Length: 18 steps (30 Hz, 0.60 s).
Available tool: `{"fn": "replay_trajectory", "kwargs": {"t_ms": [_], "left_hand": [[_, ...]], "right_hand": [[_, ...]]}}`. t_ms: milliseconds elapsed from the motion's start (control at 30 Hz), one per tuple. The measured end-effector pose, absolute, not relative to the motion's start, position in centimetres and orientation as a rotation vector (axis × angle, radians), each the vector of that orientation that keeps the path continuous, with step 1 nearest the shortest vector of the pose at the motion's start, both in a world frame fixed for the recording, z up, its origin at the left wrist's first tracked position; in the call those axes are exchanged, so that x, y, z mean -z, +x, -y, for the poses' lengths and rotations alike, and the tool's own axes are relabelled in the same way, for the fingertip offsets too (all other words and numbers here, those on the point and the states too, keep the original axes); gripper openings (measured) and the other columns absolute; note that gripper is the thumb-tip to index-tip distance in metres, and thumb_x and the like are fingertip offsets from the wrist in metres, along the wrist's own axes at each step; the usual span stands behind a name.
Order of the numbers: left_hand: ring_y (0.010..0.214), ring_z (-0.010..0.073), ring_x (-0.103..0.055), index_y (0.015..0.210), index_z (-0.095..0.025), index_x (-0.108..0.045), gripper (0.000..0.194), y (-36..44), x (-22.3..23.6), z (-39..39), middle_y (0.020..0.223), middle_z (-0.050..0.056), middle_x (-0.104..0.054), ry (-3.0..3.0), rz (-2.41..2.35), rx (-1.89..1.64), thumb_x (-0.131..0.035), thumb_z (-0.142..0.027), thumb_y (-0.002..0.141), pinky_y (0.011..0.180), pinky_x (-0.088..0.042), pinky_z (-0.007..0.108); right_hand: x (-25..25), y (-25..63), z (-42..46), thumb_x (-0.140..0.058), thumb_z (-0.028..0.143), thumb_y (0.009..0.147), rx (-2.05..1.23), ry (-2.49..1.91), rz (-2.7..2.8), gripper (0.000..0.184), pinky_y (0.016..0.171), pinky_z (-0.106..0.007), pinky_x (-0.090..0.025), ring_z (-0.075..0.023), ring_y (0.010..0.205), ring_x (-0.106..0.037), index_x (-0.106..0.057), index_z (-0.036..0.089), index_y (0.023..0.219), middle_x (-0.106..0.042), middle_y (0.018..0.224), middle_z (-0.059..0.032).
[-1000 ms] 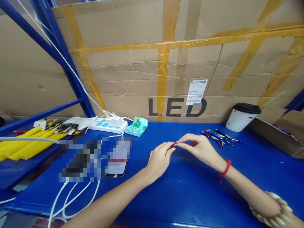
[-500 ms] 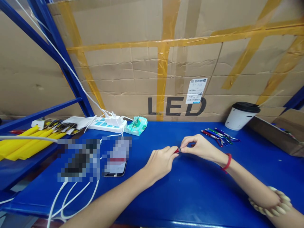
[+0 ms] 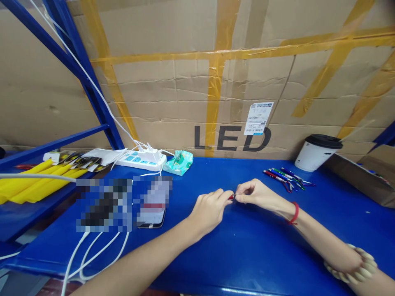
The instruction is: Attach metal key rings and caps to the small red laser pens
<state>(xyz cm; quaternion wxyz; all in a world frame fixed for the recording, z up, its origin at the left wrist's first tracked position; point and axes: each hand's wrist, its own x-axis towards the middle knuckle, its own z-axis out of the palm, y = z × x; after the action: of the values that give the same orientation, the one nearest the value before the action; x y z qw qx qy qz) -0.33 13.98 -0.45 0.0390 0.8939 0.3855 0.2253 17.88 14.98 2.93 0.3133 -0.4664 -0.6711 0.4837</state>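
My left hand [image 3: 207, 210] is closed around a slim red pen-like thing [image 3: 231, 197], most of which is hidden in the fist. Only its short red end with a small metallic tip shows beyond the thumb. Thumb and fingertips of my right hand [image 3: 257, 196] pinch at that metallic tip, so the two hands almost meet above the blue table [image 3: 247, 255]. Behind my right hand lies a small bunch of slim, shiny pens [image 3: 284, 177] in red, green and blue, with clip-like ends.
A lidded paper cup [image 3: 316, 156] and an open cardboard box [image 3: 361, 174] stand at the right. Leftward are a phone [image 3: 151, 220], white cables [image 3: 101, 250], a power strip [image 3: 142, 161], a green soft packet [image 3: 180, 162] and yellow packages [image 3: 37, 181]. A large carton [image 3: 160, 102] stands behind.
The view has shifted slightly. Both hands stay together on the red pen-like thing, and the fingers of my right hand have closed in a little at its tip.
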Motion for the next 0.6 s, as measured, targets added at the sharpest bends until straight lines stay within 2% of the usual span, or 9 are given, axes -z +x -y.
{"fn": "replay_trajectory", "kwargs": {"t_ms": [167, 400, 600], "left_hand": [[0.081, 0.0169, -0.057, 0.111, -0.022, -0.054, 0.032, -0.24, 0.4, -14.31, 0.086, 0.004, -0.059, 2.833, -1.17, -0.831, -0.027, -0.028, 0.094, 0.067, -0.045, 0.025], [0.08, 0.0167, -0.056, 0.111, -0.02, -0.053, 0.031, -0.2, -0.07, -14.38, 0.087, 0.004, -0.059, 2.806, -1.143, -0.846, -0.028, -0.028, 0.094, 0.069, -0.046, 0.027], [0.085, 0.0151, -0.058, 0.11, -0.021, -0.051, 0.025, -0.09, -0.23, -14.21, 0.092, 0.002, -0.06, 2.635, -1.104, -0.865, -0.034, -0.027, 0.093, 0.073, -0.046, 0.024]], "right_hand": [[-3.04, 17.66, -14.4, -0.072, 0.042, 0.06, -1.432, -1.218, 1.696, 0.034, 0.043, -0.021, -0.023, -0.0064, 0.046, -0.034, -0.055, 0.014, 0.051, -0.044, 0.048, 0.0031], [-2.91, 18.12, -14.6, -0.071, 0.045, 0.06, -1.388, -1.276, 1.698, 0.036, 0.045, -0.021, -0.023, -0.0073, 0.05, -0.035, -0.055, 0.014, 0.054, -0.045, 0.053, 0.0014], [-3.67, 18.13, -14.48, -0.07, 0.047, 0.061, -1.261, -1.337, 1.744, 0.031, 0.045, -0.026, -0.026, -0.0109, 0.049, -0.036, -0.062, 0.018, 0.059, -0.048, 0.052, -0.0014]]}}
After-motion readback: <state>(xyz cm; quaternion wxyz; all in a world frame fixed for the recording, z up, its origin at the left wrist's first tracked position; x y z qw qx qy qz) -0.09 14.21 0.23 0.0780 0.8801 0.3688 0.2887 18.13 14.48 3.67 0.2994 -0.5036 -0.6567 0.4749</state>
